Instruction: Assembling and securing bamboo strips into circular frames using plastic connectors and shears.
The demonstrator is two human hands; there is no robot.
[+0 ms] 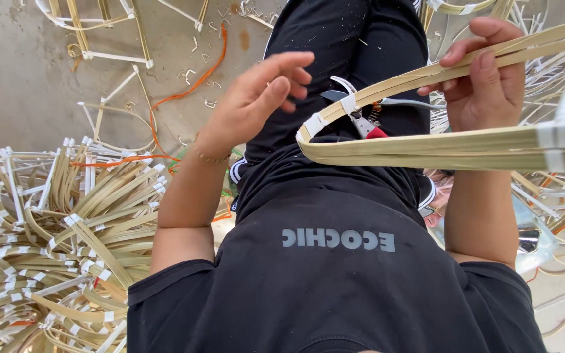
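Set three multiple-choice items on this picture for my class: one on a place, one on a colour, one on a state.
1. Where are the shears?
A. On the person's lap
B. On the floor pile
C. In the left hand

2. What colour is the tape binding the bent strips?
A. Blue
B. White
C. Black

3. How is the left hand?
A. Clenched on a cord
B. Closed on the shears
C. Open, gripping nothing

Key:
1 A: the shears lie on the black trousers.
2 B: the tape on the bent strips is white.
3 C: the left hand has its fingers spread, while the right hand grips the strips.
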